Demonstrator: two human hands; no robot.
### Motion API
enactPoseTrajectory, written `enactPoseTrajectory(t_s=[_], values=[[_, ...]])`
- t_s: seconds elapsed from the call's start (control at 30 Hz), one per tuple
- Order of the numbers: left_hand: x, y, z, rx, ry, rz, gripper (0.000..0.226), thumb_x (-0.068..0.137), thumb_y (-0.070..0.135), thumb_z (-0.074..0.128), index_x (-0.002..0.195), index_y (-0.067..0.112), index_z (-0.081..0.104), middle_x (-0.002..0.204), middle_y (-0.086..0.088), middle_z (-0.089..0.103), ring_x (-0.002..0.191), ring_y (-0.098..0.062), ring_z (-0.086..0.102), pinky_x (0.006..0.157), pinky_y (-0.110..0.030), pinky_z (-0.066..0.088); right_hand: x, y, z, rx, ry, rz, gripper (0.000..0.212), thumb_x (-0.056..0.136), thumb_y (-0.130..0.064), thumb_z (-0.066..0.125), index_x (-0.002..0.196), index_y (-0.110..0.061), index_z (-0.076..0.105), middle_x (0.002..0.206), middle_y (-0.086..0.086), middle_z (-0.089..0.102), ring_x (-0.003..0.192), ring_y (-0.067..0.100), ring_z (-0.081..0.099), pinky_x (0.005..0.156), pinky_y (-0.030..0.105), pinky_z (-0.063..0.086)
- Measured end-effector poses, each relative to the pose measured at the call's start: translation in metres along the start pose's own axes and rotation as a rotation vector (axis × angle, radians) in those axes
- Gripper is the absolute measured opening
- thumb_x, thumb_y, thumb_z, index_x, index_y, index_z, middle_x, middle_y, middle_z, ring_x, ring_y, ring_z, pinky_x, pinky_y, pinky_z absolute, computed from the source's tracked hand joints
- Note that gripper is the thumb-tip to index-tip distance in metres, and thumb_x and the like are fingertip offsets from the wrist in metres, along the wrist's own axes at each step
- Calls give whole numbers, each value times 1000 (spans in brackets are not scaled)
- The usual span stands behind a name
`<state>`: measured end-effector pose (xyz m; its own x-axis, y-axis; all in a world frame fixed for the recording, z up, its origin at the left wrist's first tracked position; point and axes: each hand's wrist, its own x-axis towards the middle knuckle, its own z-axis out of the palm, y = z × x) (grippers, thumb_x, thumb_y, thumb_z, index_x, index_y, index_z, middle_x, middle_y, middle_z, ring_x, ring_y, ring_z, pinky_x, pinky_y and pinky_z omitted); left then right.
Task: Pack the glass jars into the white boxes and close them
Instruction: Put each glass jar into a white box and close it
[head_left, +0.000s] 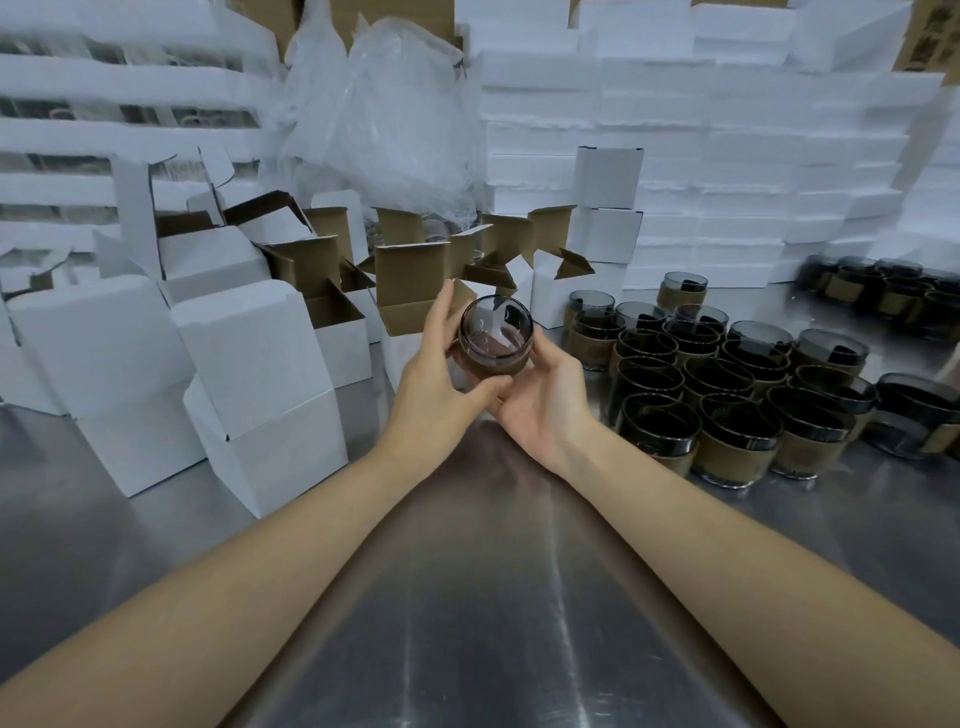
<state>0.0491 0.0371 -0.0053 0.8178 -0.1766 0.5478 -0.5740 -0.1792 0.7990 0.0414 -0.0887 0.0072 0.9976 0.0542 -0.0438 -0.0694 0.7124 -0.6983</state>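
A smoky glass jar (496, 332) with a brown paper band is held above the steel table, its mouth tilted toward me. My left hand (436, 379) grips its left side, fingers up along the rim and thumb under it. My right hand (545, 395) cups it from below on the right. Just behind the jar stands an open white box (408, 332) with its brown inner flaps raised. Several more banded jars (727, 384) stand in a cluster on the right.
Closed white boxes (260, 395) are stacked on the left of the steel table (493, 597). More open boxes (332, 312) stand behind. Crumpled clear plastic (384, 119) and a wall of stacked white boxes (727, 156) fill the back. Another jar group (878, 291) sits far right.
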Motion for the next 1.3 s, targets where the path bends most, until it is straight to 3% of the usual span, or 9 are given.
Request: enactPoseTrajectory(t_s=[0.3, 0.47, 0.63, 0.73, 0.83, 1.0, 1.13, 1.2, 1.3], values=[[1, 0, -1, 12, -21, 47, 102, 75, -7, 74, 149, 41, 23, 137, 18, 52, 134, 2, 39, 113, -25, 34, -3, 0, 3, -24, -36, -66, 33, 95, -23, 41, 109, -5, 65, 109, 13, 67, 104, 28, 59, 82, 31, 42], [1, 3, 0, -37, -2, 26, 101, 79, 6, 76, 150, 41, 14, 148, 20, 39, 132, 12, 35, 105, -7, 31, -5, -1, 5, -61, -9, -81, 36, 97, -28, 40, 114, -8, 65, 123, 15, 65, 116, 30, 59, 104, 40, 42], [-1, 7, -1, -117, 93, 48, 66, 89, 30, 64, 145, 31, 28, 148, 9, 42, 129, -5, 47, 108, -24, 39, -11, 1, 9, -49, -56, -58, 35, 97, -30, 42, 111, -10, 68, 115, 13, 67, 107, 33, 63, 86, 36, 53], [1, 6, -4, -79, 115, 37, 45, 98, 34, 49, 142, 27, 42, 129, 20, 54, 120, 8, 49, 100, -16, 42, -14, 2, 13, -15, -83, -23, 44, 97, -30, 43, 129, -4, 57, 121, 15, 62, 110, 31, 61, 87, 35, 53], [1, 5, -4, -71, 120, 9, 42, 103, 32, 38, 144, 25, 41, 119, 32, 50, 111, 23, 46, 87, 0, 37, -13, 1, 13, 34, -111, 3, 49, 97, -30, 48, 136, -1, 49, 122, 19, 61, 119, 33, 57, 91, 35, 55], [-1, 7, -4, -95, 39, 7, 49, 102, 24, 39, 150, 25, 28, 146, 4, 45, 134, -5, 41, 110, -20, 35, -10, 0, 9, 80, -118, 17, 51, 96, -36, 52, 131, 2, 52, 113, 19, 67, 104, 28, 67, 85, 29, 58], [-1, 9, -3, -99, 28, 29, 50, 98, 33, 41, 147, 27, 34, 142, 11, 46, 127, 7, 42, 100, -9, 38, -8, 0, 8, -83, -102, 30, 63, 93, -53, 50, 133, -5, 53, 119, 21, 65, 97, 25, 68, 76, 27, 58], [1, 7, -4, -95, 59, 23, 43, 100, 35, 41, 142, 26, 42, 136, 17, 49, 124, 11, 44, 96, -6, 36, -9, 1, 8, -212, -101, 43, 65, 90, -63, 45, 119, -9, 64, 105, 20, 70, 79, 20, 69, 70, 23, 56], [3, 5, -5, -136, 79, -20, 40, 102, 35, 39, 141, 25, 46, 138, 9, 53, 129, 0, 45, 107, -21, 36, -11, 3, 9, -223, -105, 49, 59, 82, -67, 48, 74, -17, 76, 74, 13, 71, 55, 14, 66, 53, 18, 54]])
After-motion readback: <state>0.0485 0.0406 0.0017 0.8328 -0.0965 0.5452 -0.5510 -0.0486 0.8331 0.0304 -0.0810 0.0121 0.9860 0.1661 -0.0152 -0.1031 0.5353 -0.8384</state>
